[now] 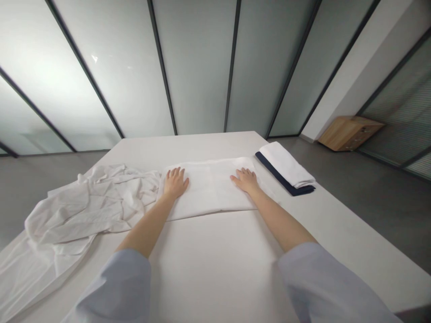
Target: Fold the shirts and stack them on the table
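Note:
A white cloth (208, 186) lies folded into a flat rectangle across the middle of the table. My left hand (175, 182) rests palm down on its left end with the fingers spread. On the right end, my right hand (245, 179) also lies flat, fingers apart. Neither hand grips anything. A crumpled heap of white fabric (101, 202) sits just left of my left hand and trails toward the near left corner. To the right of my right hand, a folded white cloth (286, 165) lies on top of a folded dark navy cloth (281, 179).
The white table (215, 264) runs from near me toward a frosted glass partition (198, 67) with dark frames. A wooden cabinet (348, 133) stands on the grey floor at the far right, beside a white pillar (350, 76).

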